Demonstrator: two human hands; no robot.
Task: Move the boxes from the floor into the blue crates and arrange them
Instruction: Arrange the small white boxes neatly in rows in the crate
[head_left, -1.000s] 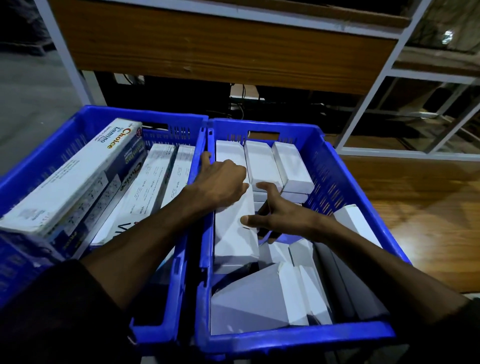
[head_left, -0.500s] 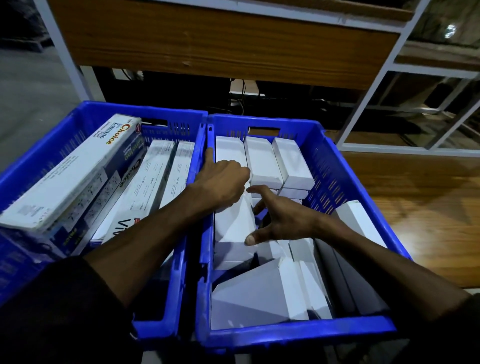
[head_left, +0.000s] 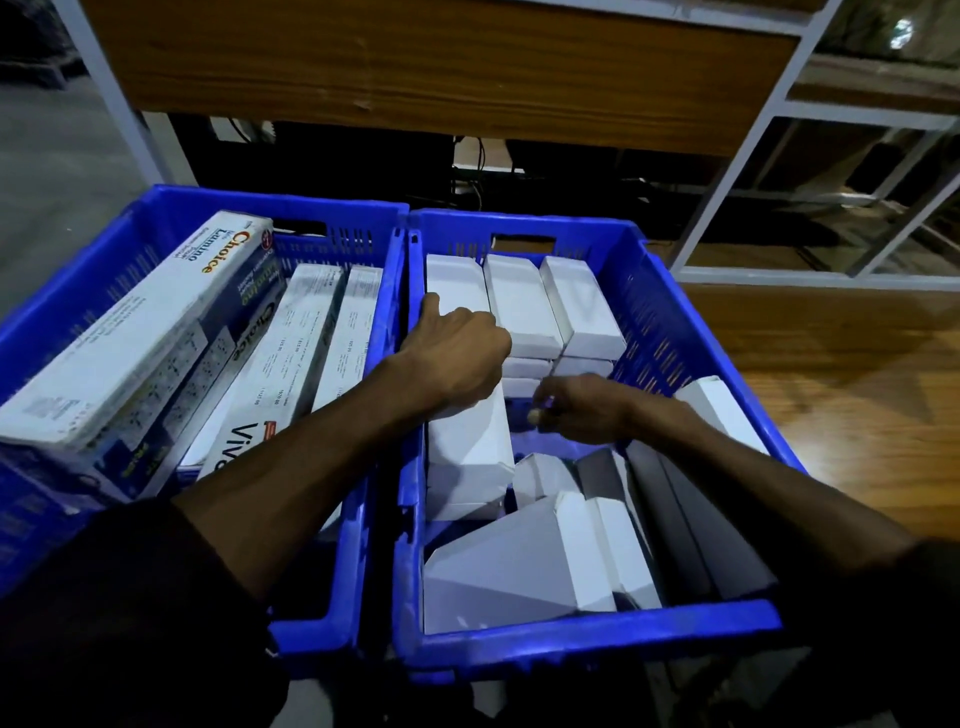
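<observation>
Plain white boxes (head_left: 522, 306) fill one blue crate (head_left: 670, 322); orange-lettered "Choice" cartons (head_left: 130, 332) fill the other.

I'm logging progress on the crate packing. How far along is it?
Done: long boxes fill the left crate, and a neat white row sits at the right crate's far end. In hand: left hand rests on a white box; right hand reaches beside it. Left: tidy the jumbled near boxes.

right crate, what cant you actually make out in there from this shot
- Head view: right hand is motion-blurred, so its grip cannot be told.
- Left hand hides its fingertips and part of the long white box beneath.
- Right forearm covers boxes along the right crate wall.
- Near boxes lie in shadow.
</observation>
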